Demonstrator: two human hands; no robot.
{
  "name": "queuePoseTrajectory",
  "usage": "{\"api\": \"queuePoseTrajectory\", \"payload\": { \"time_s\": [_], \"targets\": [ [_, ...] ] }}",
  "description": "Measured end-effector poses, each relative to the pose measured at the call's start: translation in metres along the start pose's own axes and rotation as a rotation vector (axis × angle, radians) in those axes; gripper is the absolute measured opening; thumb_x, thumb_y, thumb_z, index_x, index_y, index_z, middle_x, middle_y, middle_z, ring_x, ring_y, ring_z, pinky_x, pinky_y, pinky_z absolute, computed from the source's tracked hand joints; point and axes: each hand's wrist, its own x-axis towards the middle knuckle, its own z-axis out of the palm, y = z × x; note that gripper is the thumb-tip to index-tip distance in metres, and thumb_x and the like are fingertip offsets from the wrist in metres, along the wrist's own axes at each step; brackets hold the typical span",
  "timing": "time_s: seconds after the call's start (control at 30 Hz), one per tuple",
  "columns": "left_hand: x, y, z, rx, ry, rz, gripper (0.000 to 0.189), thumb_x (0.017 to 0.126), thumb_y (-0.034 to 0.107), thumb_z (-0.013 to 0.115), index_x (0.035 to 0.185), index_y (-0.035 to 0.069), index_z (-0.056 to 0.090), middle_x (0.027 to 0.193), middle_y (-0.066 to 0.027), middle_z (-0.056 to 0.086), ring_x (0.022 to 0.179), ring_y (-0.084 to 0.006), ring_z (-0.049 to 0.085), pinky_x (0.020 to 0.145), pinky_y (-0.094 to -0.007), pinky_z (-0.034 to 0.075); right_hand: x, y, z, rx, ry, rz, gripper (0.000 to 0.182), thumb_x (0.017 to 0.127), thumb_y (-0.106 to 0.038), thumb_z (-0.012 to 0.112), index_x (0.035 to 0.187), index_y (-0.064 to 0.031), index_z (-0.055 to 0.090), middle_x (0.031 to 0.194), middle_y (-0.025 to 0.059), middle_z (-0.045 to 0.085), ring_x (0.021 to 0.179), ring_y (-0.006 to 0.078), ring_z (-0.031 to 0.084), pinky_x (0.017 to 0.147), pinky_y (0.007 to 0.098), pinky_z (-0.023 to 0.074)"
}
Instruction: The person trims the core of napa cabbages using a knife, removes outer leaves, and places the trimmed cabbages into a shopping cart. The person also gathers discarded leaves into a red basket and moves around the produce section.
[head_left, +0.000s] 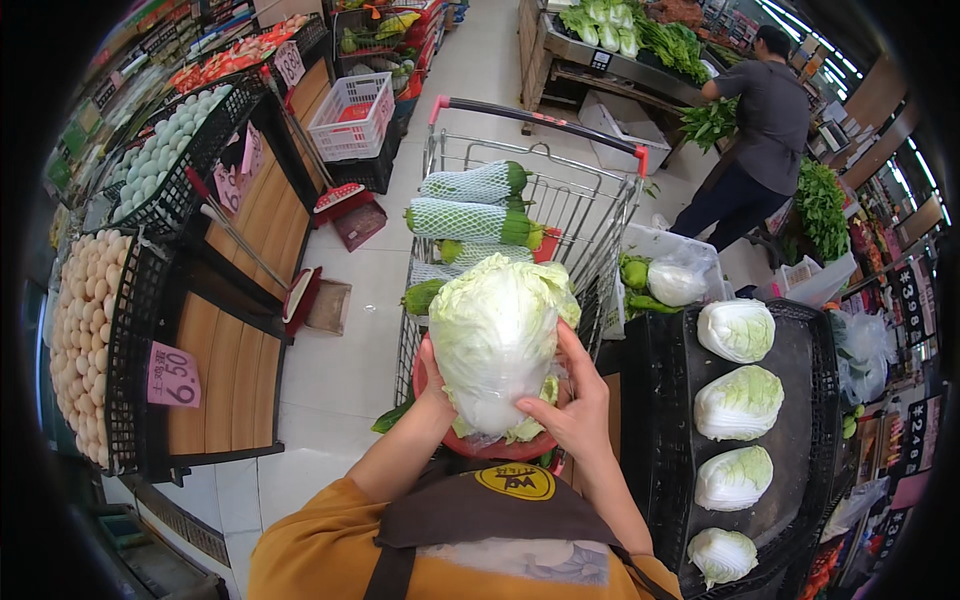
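A large napa cabbage (495, 337) is held up in front of my chest, with pale leaves at its far end and a white base towards me. My left hand (437, 382) supports its left side. On the right side my right hand (570, 390) grips it, the thumb pressed near the base. Beneath the cabbage is a red basin (487, 450) with loose outer leaves (529, 429) in it, partly hidden. Beyond it, green gourds in white foam netting (469, 220) lie in a metal shopping cart (581, 202).
Several napa cabbages (739, 401) line a black crate (795, 450) on my right. To the left stand egg crates (124, 367) on wooden stands, with brooms and dustpans (327, 306) beside them. A co-worker (765, 127) holds leafy greens at the upper right, near a vegetable stand (622, 71).
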Motion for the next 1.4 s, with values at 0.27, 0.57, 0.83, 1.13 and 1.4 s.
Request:
{"api": "queuePoseTrajectory", "payload": {
  "time_s": [0.27,0.57,0.83,1.13,1.4],
  "targets": [
    [0.002,0.010,-0.035,-0.026,-0.108,0.105,0.103,0.062,0.073,0.055,0.139,0.013,0.022,0.138,-0.0109,0.033,0.124,-0.0300,0.036,0.101,-0.0472,0.032,-0.032,-0.014,-0.029,-0.189,0.002,0.156,0.046,0.080,-0.009,0.059,0.121,-0.0001,0.038,0.094,0.0150,0.051,0.078,0.0224,0.052,0.070,0.0313,0.0440],
    [0.000,0.010,0.022,-0.098,0.193,0.100,0.093,0.070,0.075,0.041,0.136,0.011,0.027,0.135,-0.0116,0.037,0.121,-0.0297,0.040,0.100,-0.0471,0.034,-0.037,-0.027,-0.008,-0.567,-0.103,-0.125,0.025,0.079,-0.008,0.061,0.096,-0.0010,0.045,0.081,0.0140,0.056,0.070,0.0312,0.056,0.062,0.0372,0.0439],
    [-0.005,0.013,0.026,-0.030,0.234,0.147,0.090,0.071,0.074,0.039,0.138,0.016,0.024,0.139,-0.0079,0.032,0.125,-0.0294,0.034,0.102,-0.0479,0.029,-0.032,-0.028,-0.002,-0.551,-0.044,-0.141,0.026,0.075,-0.009,0.064,0.094,-0.0028,0.048,0.080,0.0121,0.056,0.066,0.0303,0.055,0.060,0.0376,0.0433],
    [-0.017,0.004,0.033,0.089,0.107,0.289,0.092,0.067,0.063,0.057,0.135,0.010,0.027,0.131,-0.0101,0.041,0.118,-0.0263,0.043,0.097,-0.0425,0.037,-0.037,-0.025,0.004,-0.155,0.133,-0.112,0.025,0.078,-0.003,0.062,0.093,-0.0017,0.043,0.074,0.0119,0.053,0.057,0.0200,0.052,0.053,0.0278,0.0413],
    [-0.019,-0.006,0.027,0.195,-0.062,0.283,0.096,0.063,0.057,0.066,0.135,0.008,0.026,0.131,-0.0108,0.040,0.118,-0.0260,0.043,0.097,-0.0414,0.038,-0.033,-0.026,-0.002,0.007,0.252,-0.049,0.022,0.080,-0.004,0.061,0.092,-0.0006,0.043,0.070,0.0041,0.051,0.059,0.0074,0.047,0.054,0.0208,0.0388]
  ]
}}
